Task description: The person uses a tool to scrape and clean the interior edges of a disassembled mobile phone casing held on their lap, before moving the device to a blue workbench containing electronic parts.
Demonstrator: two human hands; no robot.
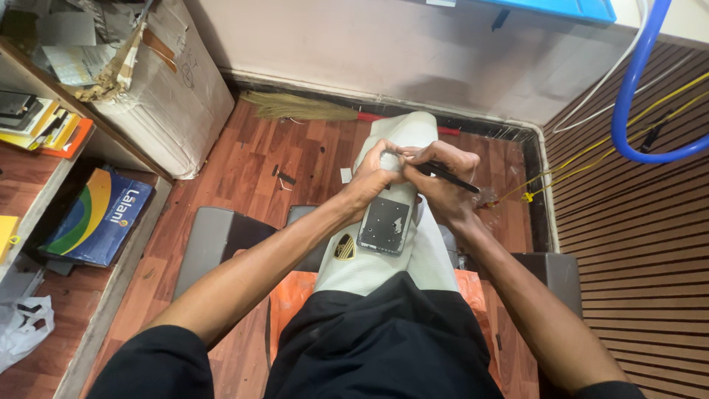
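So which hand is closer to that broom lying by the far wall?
Left. The left hand grips the top of the opened phone on the knee, below and just right of the broom. The right hand, holding a thin black tool, sits farther right.

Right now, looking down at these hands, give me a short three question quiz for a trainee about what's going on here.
1. True or false: the opened phone rests on the person's raised knee.
2. Which hand holds the thin black tool?
A. left hand
B. right hand
C. neither
3. Fill in: on the wooden floor against the far wall lies a ___ with a red handle.

Key
1. True. It lies back side up on the pale trouser leg, and the left hand grips its top end.
2. B. The right hand pinches it like a pen, tip towards the phone's top edge.
3. Broom.
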